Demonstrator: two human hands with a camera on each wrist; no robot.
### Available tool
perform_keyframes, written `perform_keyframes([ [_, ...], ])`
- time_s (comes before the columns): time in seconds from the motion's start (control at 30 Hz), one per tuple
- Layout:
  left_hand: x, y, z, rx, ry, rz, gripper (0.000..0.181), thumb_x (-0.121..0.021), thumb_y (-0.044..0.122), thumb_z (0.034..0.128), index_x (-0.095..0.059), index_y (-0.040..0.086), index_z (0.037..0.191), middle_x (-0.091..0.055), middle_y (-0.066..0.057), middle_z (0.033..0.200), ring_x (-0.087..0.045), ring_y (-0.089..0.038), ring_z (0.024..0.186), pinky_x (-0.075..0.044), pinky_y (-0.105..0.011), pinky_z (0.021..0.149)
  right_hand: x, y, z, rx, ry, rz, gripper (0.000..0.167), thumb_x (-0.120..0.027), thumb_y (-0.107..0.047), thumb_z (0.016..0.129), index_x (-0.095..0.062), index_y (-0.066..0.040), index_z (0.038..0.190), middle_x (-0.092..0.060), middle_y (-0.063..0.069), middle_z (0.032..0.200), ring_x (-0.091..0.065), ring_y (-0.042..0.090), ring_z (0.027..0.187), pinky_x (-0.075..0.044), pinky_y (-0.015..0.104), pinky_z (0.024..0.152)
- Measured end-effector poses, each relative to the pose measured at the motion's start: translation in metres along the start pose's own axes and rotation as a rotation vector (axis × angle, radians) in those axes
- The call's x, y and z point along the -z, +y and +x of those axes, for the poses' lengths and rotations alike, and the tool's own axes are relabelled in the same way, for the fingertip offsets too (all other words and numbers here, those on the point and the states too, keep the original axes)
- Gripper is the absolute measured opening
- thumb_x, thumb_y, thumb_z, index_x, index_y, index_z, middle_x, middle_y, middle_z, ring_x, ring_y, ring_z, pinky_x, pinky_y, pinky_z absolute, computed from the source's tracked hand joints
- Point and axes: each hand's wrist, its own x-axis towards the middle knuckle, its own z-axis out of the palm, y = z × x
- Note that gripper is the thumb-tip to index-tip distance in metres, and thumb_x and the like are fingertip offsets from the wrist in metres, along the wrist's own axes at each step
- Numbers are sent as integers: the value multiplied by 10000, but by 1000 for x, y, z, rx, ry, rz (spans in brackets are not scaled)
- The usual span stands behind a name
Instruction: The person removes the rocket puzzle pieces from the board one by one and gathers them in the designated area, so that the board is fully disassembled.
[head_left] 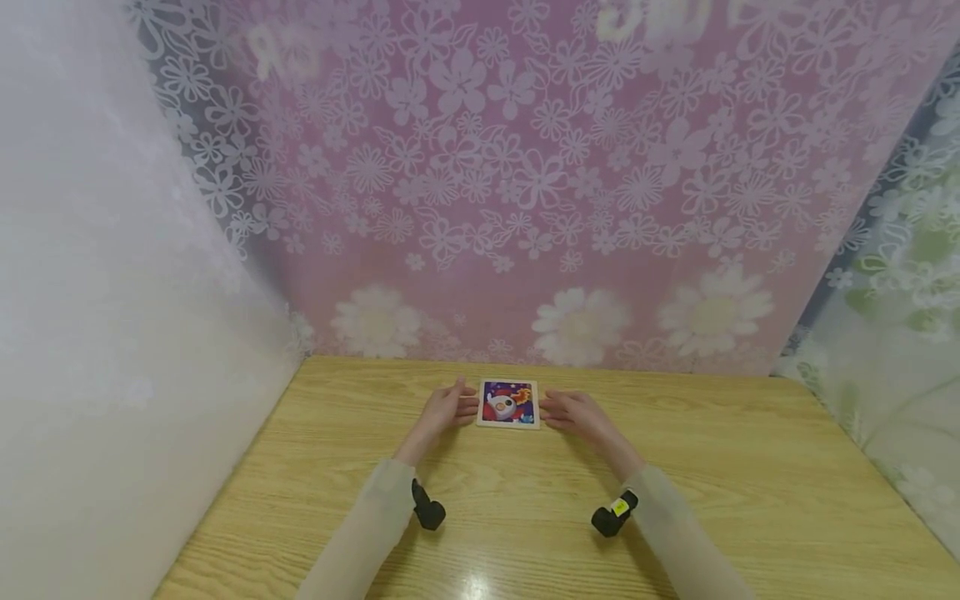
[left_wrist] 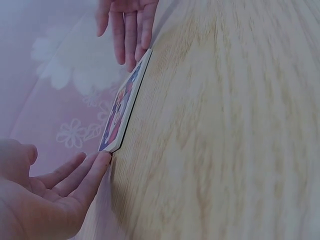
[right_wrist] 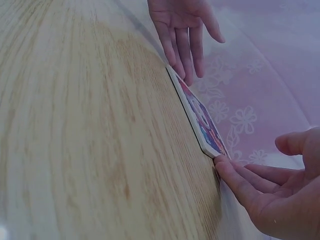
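A square, light-edged picture board (head_left: 508, 404) lies flat near the table's back edge; it shows a white and red rocket on purple. The left hand (head_left: 452, 406) is at its left side, fingers extended, and in the left wrist view the fingertips of that hand (left_wrist: 50, 195) touch the board's corner (left_wrist: 120, 110). On the opposite side is the right hand (head_left: 577, 412), also with extended fingers; the right wrist view has its fingertips (right_wrist: 222, 162) against the near end of the board (right_wrist: 197, 117). Neither hand's fingers are curled round it.
The wooden table (head_left: 517, 500) meets a pink floral curtain (head_left: 480, 208) at the back. A pale sheet (head_left: 150, 275) hangs at the left, and a flowered one (head_left: 907, 333) at the right. Black devices are strapped to both wrists.
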Motion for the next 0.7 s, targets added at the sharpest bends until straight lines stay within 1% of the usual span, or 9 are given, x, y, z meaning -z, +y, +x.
perform_keyframes([
  [0.13,-2,1,-3,-22,-8,-2,687,-358,482,1094,-551,-125,1349,-653,-268,1275,-685,-321,1134,-570,-361,924,2,0,-4,10,-2,3,552,-364,-227,1127,-282,159,1512,-429,347,1477,-496,427,1347,-482,404,1055],
  [0.37,-9,0,-5,2,-17,-18,616,-327,397,1122,-533,-130,1367,-602,-307,1329,-630,-393,1205,-544,-415,972,4,0,-12,5,8,1,544,-365,-222,1126,-295,161,1506,-433,350,1473,-503,431,1341,-491,399,1044],
  [0.53,-12,0,-8,0,-30,-15,617,-314,390,1126,-524,-134,1372,-589,-318,1340,-618,-407,1217,-539,-434,979,7,1,-16,-1,18,2,540,-360,-227,1127,-298,148,1511,-435,346,1477,-502,424,1345,-483,393,1052],
  [0.7,-15,1,-10,-8,-29,-15,619,-313,389,1126,-533,-140,1360,-594,-324,1328,-625,-409,1206,-546,-430,968,10,2,-18,-3,18,-1,550,-366,-236,1127,-295,149,1513,-432,347,1478,-507,419,1342,-493,376,1039],
])
